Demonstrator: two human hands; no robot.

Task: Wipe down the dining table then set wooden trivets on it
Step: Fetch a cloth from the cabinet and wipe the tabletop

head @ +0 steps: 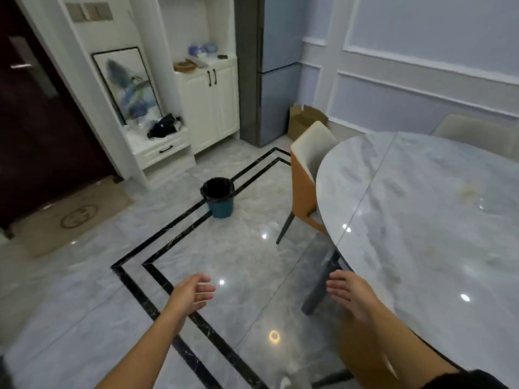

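Right side of head view: round dining table (pixel 421 220), grey marble-look top, glossy, straight seam across it, faint yellowish patch (pixel 471 189) toward the far side. Nothing else can be made out on the visible part of the top.

Left hand (pixel 193 293) out over the floor (pixel 252 248), well apart from the table, fingers loosely spread, palm turned inward, gripping nothing. Right hand (pixel 351 293) at the table's near edge, fingers straight and relaxed, also gripping nothing; cannot tell if it touches the rim. Dark sleeve (pixel 471 379) at the bottom right corner.

Orange-backed chair (pixel 306 178) with pale seat tucked at the table's left edge; a beige chair (pixel 477 130) behind the table by the wall. Teal bin (pixel 219 197) with black liner on the floor, left of the orange chair.

Far back: white cabinet (pixel 213 102) with small items on top, one brownish round thing (pixel 184 66) too small to identify. Fridge (pixel 269 66) beside it, cardboard box (pixel 303 119) to the fridge's right. Framed picture (pixel 129 82) leaning in a niche, doormat (pixel 75 217) at far left.
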